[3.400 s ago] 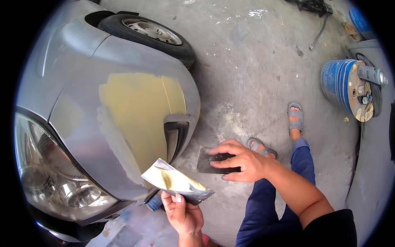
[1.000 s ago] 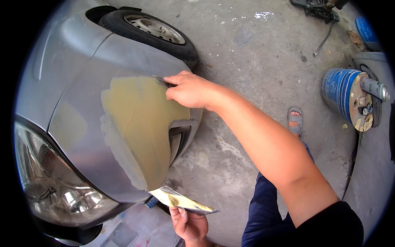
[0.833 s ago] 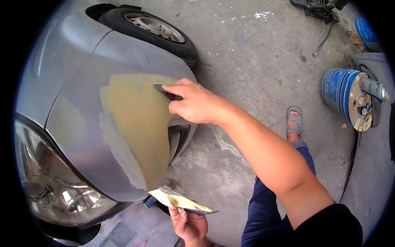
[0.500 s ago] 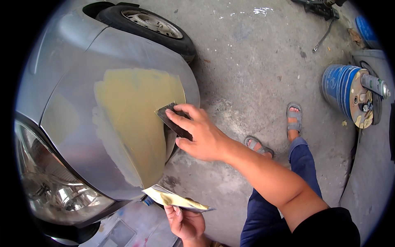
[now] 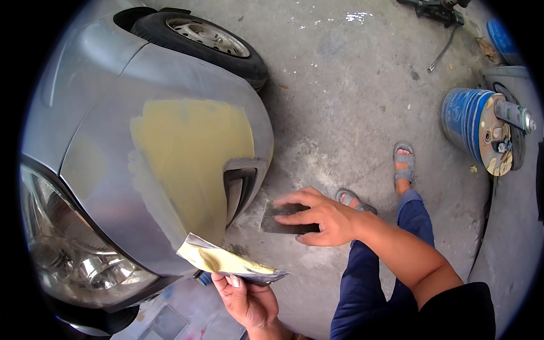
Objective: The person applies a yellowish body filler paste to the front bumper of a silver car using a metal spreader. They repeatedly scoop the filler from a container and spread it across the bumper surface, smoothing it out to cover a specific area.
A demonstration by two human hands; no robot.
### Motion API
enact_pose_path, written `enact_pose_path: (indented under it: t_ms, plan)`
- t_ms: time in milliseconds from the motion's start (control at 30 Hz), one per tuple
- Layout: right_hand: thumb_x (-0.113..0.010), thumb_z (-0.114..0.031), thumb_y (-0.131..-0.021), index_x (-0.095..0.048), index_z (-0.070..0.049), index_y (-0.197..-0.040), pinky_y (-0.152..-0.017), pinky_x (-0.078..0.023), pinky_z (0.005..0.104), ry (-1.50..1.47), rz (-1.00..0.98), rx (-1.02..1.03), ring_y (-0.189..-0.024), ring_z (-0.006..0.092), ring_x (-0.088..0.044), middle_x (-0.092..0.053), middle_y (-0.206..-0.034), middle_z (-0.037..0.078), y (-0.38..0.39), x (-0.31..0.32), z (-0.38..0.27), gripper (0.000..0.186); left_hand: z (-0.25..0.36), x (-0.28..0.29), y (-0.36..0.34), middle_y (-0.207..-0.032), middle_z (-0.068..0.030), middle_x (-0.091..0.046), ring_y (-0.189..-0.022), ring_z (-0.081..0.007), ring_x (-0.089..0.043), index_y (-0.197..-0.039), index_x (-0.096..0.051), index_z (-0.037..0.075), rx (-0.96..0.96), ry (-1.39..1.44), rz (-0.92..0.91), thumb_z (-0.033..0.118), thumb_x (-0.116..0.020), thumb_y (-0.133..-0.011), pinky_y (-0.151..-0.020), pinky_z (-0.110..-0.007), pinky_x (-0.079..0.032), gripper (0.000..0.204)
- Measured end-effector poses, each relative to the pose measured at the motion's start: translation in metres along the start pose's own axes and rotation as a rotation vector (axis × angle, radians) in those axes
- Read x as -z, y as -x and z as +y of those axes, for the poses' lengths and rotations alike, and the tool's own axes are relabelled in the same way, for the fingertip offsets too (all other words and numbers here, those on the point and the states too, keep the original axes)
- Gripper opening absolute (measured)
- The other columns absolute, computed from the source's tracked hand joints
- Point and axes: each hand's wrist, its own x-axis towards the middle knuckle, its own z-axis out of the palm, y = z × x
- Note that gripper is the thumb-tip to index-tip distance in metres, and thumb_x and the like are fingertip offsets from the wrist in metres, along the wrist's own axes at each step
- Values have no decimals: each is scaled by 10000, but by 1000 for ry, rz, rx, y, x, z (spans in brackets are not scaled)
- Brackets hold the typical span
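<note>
A flat dark putty spreader (image 5: 292,225) is gripped in my right hand (image 5: 327,220), off the car and above the concrete. My left hand (image 5: 247,298) pinches the lower edge of a thin mixing plate (image 5: 262,279), which is tilted and carries a heap of yellow body filler (image 5: 222,258). On the grey car bumper (image 5: 105,136) lies a broad smoothed patch of yellow filler (image 5: 190,150). The patch runs around a dark recess (image 5: 239,190) at the bumper's corner. The plate's upper end overlaps the bottom of the patch in view.
The headlight (image 5: 73,243) is at left and the front wheel (image 5: 212,42) beyond the bumper. At right a spray can (image 5: 514,115) rests on a blue bucket (image 5: 466,122) with a filler-spotted lid. A black jack-like tool (image 5: 436,11) lies farther off.
My right hand has drawn the spreader off the patch, toward the lower right, uncovering the recess. My left hand has lifted the plate slightly up and left.
</note>
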Motion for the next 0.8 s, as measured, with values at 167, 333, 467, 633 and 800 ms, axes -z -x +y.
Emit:
enact_pose_path:
  t_ms: [167, 333, 467, 633, 800]
  plan:
    - [-601, -321, -833, -374, -135, -1461, -1111, -310, 437, 37, 303, -507, -1341, 361, -314, -323, -1500, 82, -88, 48, 45, 694, -2, 4, 3, -1327, -167, -499, -1172, -278, -556, -1314, -370, 31, 12, -1, 12, 17, -497, -940, -995, -448, -480, 395]
    - [-590, -257, -854, -380, -98, -1455, -1084, -348, 381, -109, 299, -661, -1370, 292, -333, -283, -1501, 99, -153, 73, 26, 656, -1, 8, 8, -1312, -157, -514, -1172, -283, -559, -1316, -370, 31, 31, 25, 33, 0, -491, -937, -1010, -441, -471, 400]
    - [-607, -240, -837, -454, -71, -1408, -1065, -368, 362, -70, 316, -543, -1315, 289, -408, -325, -1477, 101, -159, 58, 22, 615, -4, 13, 8, -1293, -153, -530, -1167, -279, -563, -1315, -370, 37, 38, 58, 36, -9, -491, -935, -999, -439, -477, 402]
    - [-594, -254, -797, -460, -102, -1408, -1102, -324, 400, -20, 313, -419, -1297, 376, -358, -361, -1460, 107, -129, 30, 20, 644, -3, 17, 5, -1281, -160, -536, -1152, -287, -572, -1312, -371, 38, 57, 78, 7, -10, -489, -936, -989, -431, -484, 397]
    - [-642, -246, -828, -463, -95, -1400, -1074, -348, 452, -12, 405, -339, -1277, 405, -359, -351, -1438, 132, -95, -18, 15, 618, -6, 18, 4, -1273, -174, -539, -1130, -303, -581, -1315, -370, 38, 50, 69, 41, -4, -489, -936, -972, -432, -494, 400]
